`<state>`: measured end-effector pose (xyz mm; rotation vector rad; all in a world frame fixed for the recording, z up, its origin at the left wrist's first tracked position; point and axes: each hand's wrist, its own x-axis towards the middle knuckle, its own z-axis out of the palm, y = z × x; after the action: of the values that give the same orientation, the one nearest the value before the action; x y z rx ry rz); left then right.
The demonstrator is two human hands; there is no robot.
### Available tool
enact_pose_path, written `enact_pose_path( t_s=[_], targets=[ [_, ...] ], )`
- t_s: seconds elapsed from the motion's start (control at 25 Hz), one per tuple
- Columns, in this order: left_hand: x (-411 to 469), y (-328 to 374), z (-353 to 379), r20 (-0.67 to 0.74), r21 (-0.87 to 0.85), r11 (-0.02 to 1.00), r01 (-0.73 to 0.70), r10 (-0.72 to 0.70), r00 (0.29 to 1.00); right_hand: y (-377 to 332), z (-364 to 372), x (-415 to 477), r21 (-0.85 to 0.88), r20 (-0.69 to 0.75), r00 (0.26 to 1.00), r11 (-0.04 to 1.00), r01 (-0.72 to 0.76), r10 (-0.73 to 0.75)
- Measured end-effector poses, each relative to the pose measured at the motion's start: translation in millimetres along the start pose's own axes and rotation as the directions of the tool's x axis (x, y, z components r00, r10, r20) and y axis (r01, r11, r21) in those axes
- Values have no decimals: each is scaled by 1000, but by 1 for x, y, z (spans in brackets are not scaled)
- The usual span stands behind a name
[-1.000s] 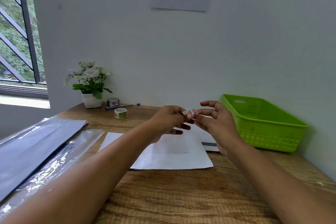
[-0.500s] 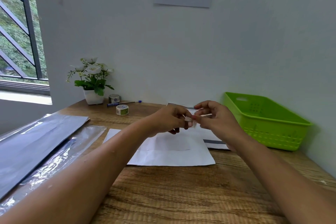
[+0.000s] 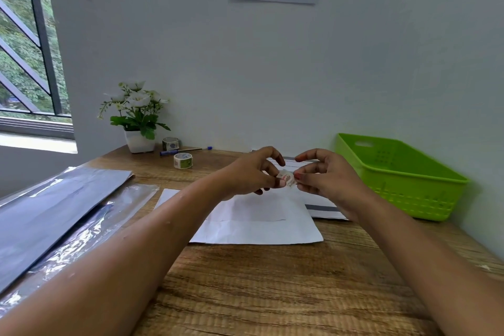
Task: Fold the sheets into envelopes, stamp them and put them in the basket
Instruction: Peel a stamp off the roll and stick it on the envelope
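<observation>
A small white stamp sticker (image 3: 288, 179) with a red print is held in the air between both hands, above the table. My left hand (image 3: 252, 173) pinches its left edge with thumb and fingers. My right hand (image 3: 324, 176) pinches its right edge. Below them a white folded envelope (image 3: 259, 222) lies flat on the wooden table (image 3: 272, 289). The green plastic basket (image 3: 395, 177) stands at the right against the wall; I see nothing inside it.
More white sheets with a dark stripe (image 3: 323, 209) lie behind the envelope. Two sticker rolls (image 3: 183, 160) and a blue pen (image 3: 185, 150) sit near a potted white flower (image 3: 136, 117) at the back left. Grey sheets in clear plastic (image 3: 54, 213) cover the left side.
Both hands stayed together on the sticker and sank a little toward the envelope. The view tilted slightly upward.
</observation>
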<state>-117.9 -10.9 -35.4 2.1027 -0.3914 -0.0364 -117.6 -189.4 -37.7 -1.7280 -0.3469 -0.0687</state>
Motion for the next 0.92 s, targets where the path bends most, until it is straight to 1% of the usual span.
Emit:
enact_pose_path(
  t_s=[0.12,0.24,0.4,0.44,0.52,0.56,0.6,0.72,0.92],
  targets=[
    [2,-1,-1,-27,22,1000,14,-13,1000,1,1,0,68,-34,999,998,4,-2],
    [2,-3,-3,-68,-2,1000,15,-15,998,1,2,0,95,-47,999,995,-14,19],
    [1,-5,-4,-52,-31,999,40,-41,998,1,2,-2,124,-50,995,989,-85,92],
    [1,-5,-3,-35,-26,998,51,-52,998,1,2,-2,86,-35,992,989,-121,125],
    [2,-6,0,8,10,998,70,-70,998,1,2,-3,-97,-2,984,979,-179,179],
    [2,-6,2,21,38,997,71,-71,997,1,2,-4,-176,1,983,968,-180,183],
    [2,-6,4,25,68,996,65,-67,997,1,2,-4,-215,-4,986,962,-166,169],
    [2,-6,6,26,140,989,39,-43,999,1,2,-4,-241,23,993,965,-104,113],
    [1,-4,8,37,199,980,-6,-1,999,3,-1,-5,-317,85,989,944,-88,120]
  ],
)
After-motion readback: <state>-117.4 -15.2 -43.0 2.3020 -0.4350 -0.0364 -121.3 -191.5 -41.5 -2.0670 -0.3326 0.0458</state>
